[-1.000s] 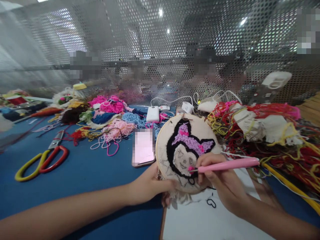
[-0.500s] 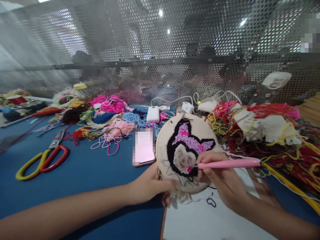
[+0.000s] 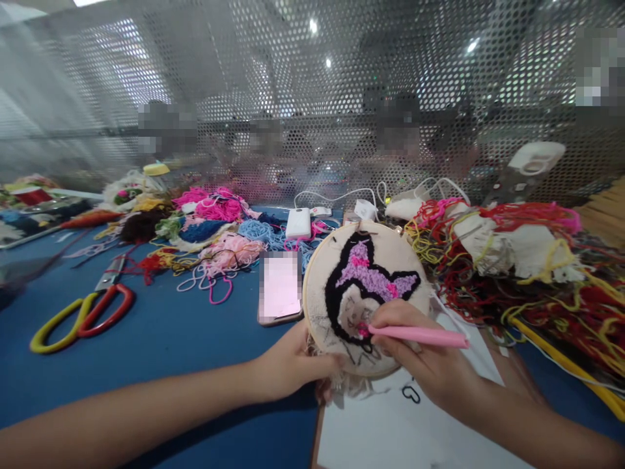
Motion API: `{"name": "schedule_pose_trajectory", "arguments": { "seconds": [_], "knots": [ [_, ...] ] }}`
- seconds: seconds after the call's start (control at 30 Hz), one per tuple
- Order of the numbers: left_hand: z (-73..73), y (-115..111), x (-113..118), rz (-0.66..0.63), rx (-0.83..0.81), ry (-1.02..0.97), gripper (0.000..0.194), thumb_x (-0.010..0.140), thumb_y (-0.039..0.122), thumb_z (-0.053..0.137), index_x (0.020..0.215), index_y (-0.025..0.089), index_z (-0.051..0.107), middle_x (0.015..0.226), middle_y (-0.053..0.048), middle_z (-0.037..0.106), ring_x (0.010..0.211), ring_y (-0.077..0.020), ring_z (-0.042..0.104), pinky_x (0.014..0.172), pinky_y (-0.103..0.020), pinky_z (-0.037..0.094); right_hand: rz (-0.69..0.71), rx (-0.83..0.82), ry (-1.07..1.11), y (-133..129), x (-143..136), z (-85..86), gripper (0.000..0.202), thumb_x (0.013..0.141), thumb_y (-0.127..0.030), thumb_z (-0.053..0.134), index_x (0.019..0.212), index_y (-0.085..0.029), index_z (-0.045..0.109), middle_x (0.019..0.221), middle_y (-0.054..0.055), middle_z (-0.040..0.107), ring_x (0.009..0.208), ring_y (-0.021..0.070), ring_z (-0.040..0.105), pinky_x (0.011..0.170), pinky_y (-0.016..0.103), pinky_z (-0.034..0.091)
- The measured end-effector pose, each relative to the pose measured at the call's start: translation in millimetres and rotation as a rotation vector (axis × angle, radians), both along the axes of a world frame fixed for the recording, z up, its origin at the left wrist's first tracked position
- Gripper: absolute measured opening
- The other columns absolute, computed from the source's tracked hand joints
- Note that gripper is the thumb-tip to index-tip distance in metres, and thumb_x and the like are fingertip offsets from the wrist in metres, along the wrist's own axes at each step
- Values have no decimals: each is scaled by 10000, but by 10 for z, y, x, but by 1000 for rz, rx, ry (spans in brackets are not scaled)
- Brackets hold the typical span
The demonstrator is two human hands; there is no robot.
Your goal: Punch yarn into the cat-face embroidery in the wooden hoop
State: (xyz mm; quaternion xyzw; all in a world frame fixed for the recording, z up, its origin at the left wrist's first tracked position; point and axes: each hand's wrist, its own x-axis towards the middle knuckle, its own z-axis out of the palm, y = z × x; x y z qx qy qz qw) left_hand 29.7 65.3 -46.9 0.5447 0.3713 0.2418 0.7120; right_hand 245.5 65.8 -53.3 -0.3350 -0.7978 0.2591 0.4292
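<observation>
My left hand [image 3: 297, 361] grips the lower left edge of a round embroidery hoop [image 3: 319, 293], thumb in front and fingers behind it. Stretched in the hoop, the cream cloth bears a tufted figure [image 3: 378, 280] in black, purple and pink, with a pale face. My right hand [image 3: 415, 339] pinches a pink-handled punch needle [image 3: 430, 335], whose front end meets the cloth at a small pink patch [image 3: 362, 329] low on the face. The needle's metal tip is hidden.
Scissors [image 3: 102, 290] and a phone [image 3: 280, 286] lie on the blue table [image 3: 170, 352]. Yarn heaps [image 3: 215, 205] stretch behind them, with more yarn [image 3: 537, 299] at right. White paper [image 3: 381, 430] lies under the hoop. A perforated metal screen [image 3: 293, 78] stands behind.
My right hand has moved slightly left and closer to the cloth with the needle. The pink handle now points lower at its rear end, and its metal shaft no longer shows.
</observation>
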Motion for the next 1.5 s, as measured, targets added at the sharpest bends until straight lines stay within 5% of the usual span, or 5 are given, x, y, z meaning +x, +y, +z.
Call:
{"name": "schedule_pose_trajectory", "arguments": {
  "seconds": [0.2,0.4,1.07,1.33,1.5],
  "knots": [
    [-25,-10,-5,-11,60,12,247,745,330,662,813,117,556,485,35,525,404,-67,480,405,-155,415,57,-44,-70,-19,-17,13,161,878,-170,522,999,-240,602,954,53,619,913,188,603,777,333,509],
    [-25,18,-4,-23,21,10,270,744,335,662,856,110,563,476,24,536,392,-78,490,406,-169,423,-35,-356,282,-30,-34,-60,131,912,-310,481,889,-201,549,626,-22,546,529,97,528,459,200,430],
    [-25,32,-12,-8,-21,4,292,740,360,670,846,122,537,477,21,560,392,-78,510,408,-167,436,-60,-446,445,-4,-35,-50,150,938,-355,418,917,-221,484,641,-36,527,549,90,540,502,193,479],
    [-35,35,-12,-27,3,12,275,733,357,664,781,111,550,468,15,553,393,-73,501,401,-159,418,-53,-331,192,-8,-19,-36,114,920,-308,459,901,-217,526,694,-20,514,554,97,530,490,213,456],
    [-24,9,-13,-26,-2,11,274,734,357,662,798,113,555,460,23,546,393,-79,503,406,-168,424,-17,-61,54,11,-25,-12,82,901,-173,491,918,-219,557,893,24,573,832,140,569,738,287,468]
  ]
}}
